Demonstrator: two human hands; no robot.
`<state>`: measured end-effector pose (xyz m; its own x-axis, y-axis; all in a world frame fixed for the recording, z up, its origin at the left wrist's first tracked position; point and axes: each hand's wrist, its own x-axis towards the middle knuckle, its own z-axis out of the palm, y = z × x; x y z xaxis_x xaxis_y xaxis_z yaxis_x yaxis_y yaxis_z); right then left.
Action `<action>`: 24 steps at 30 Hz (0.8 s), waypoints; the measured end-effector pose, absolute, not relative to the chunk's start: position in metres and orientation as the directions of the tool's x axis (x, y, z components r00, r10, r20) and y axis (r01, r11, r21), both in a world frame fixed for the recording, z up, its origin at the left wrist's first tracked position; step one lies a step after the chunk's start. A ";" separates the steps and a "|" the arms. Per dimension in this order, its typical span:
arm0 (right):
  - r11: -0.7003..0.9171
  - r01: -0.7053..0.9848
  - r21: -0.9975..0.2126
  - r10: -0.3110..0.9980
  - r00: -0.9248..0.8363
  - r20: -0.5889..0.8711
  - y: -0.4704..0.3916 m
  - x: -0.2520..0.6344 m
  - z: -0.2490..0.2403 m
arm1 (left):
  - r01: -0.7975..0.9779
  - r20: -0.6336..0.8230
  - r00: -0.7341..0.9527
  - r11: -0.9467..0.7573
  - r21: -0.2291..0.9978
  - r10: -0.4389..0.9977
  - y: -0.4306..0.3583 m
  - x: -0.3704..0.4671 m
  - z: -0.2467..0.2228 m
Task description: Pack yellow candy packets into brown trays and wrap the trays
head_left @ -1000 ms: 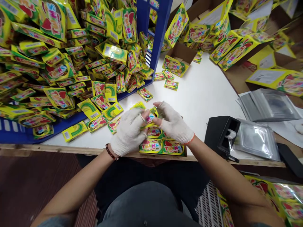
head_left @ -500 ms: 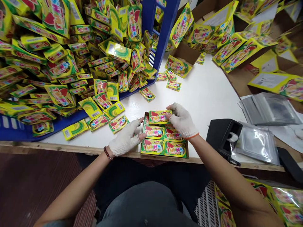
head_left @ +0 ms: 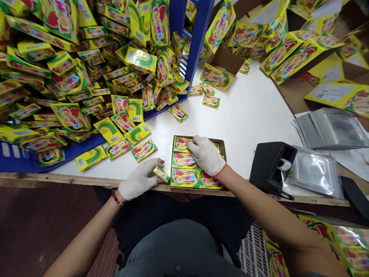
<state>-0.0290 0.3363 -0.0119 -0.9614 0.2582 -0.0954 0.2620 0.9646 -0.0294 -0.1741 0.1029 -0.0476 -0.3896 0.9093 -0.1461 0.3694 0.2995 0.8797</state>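
An open display box [head_left: 226, 148] lies at the table's front edge, with rows of small yellow-green TWINS candy boxes [head_left: 185, 177] lying face up in it. My right hand [head_left: 208, 154], in a white fingerless glove, is over the box. Its curled fingers touch the candy boxes in the far row, and whatever they grip is hidden beneath them. Left of the display box, my left hand [head_left: 141, 180], gloved alike, pinches one small candy box [head_left: 162, 174] between thumb and fingers, its narrow side turned up.
A blue crate [head_left: 191, 50] heaped with candy boxes stands at left, several loose ones [head_left: 144, 150] before it. Behind are an open display carton [head_left: 217, 77] and other cartons. At right stand a black tape dispenser [head_left: 269, 167] and clear plastic sleeves [head_left: 317, 173].
My left hand has drawn back left from the display box and now holds a small candy box. My right hand has moved left and down over the packed rows; the box it held is covered.
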 end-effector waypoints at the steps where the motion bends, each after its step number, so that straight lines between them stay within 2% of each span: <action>1: 0.973 0.232 0.003 0.230 -0.965 -0.127 0.335 -0.029 -0.009 | 0.341 -0.162 -0.409 0.316 0.885 0.898 0.105 -0.174 -0.044; 4: 0.983 0.172 0.063 0.181 -0.965 -0.190 0.334 -0.031 0.001 | 0.172 -0.203 -0.515 0.333 0.927 0.833 0.113 -0.176 -0.025; 7: 0.986 0.149 0.075 0.162 -0.963 -0.216 0.337 -0.033 0.013 | 0.020 -0.137 -0.646 0.196 0.980 0.751 0.126 -0.177 -0.005; 12: 0.994 0.088 0.064 0.097 -0.985 -0.143 0.331 -0.041 0.014 | -0.062 -0.121 -0.665 0.107 0.992 0.737 0.154 -0.161 0.009; 15: 0.994 0.102 0.023 0.104 -0.986 -0.134 0.327 -0.047 0.003 | -0.140 -0.131 -0.661 0.050 0.989 0.739 0.167 -0.150 0.008; 17: 0.987 0.112 -0.113 0.099 -0.988 -0.120 0.330 -0.049 -0.001 | -0.172 -0.135 -0.649 0.028 0.985 0.749 0.172 -0.146 0.008; 19: 0.917 0.137 -0.375 0.120 -0.990 -0.068 0.337 -0.046 0.002 | -0.097 -0.080 -0.654 0.021 0.995 0.752 0.174 -0.144 0.008; 21: 0.739 0.147 -0.658 0.203 -0.979 0.009 0.344 -0.039 0.013 | 0.107 0.051 -0.670 0.029 0.994 0.740 0.175 -0.143 0.008; 22: 0.636 0.135 -0.760 0.255 -0.966 0.042 0.346 -0.035 0.020 | 0.256 0.149 -0.666 0.037 0.966 0.731 0.177 -0.142 0.009; 24: 0.481 0.113 -0.870 0.345 -0.936 0.070 0.348 -0.026 0.035 | 0.582 0.375 -0.568 0.035 0.812 0.733 0.183 -0.139 0.008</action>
